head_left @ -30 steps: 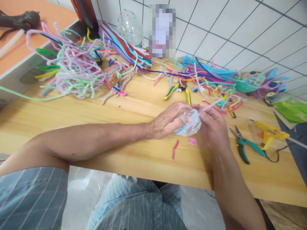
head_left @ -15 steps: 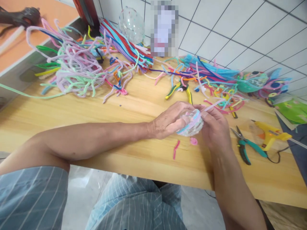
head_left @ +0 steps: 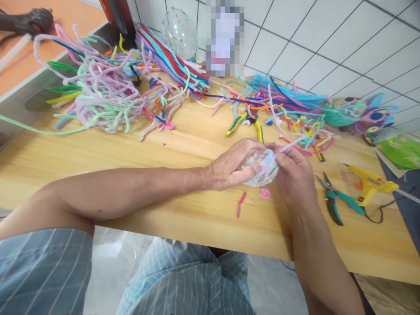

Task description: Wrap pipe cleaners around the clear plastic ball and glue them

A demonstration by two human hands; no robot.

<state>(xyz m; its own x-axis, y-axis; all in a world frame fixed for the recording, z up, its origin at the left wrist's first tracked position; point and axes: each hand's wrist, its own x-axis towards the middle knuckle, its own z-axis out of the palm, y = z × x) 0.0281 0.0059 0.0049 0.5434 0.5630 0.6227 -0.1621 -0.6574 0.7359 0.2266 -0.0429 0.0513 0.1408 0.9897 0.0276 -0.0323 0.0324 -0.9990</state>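
A clear plastic ball with pale blue and lilac strips around it is held above the table, right of centre. My left hand wraps it from the left, thumb lying across its near side. My right hand pinches a lilac pipe cleaner at the ball's right side; the loose end sticks out up and to the right. The fingertips behind the ball are partly hidden. Below the ball, a pink coil and a short dark pink pipe cleaner piece lie on the wood.
Teal-handled pliers and a yellow glue gun lie to the right. Yellow-and-black pliers rest behind my hands. Tangled pipe cleaners fill the back left. Another clear ball stands by the tiled wall.
My left thumb and the ball have shifted very slightly, with the ball turned a little so its strips sit differently. My right hand stays nearly still.
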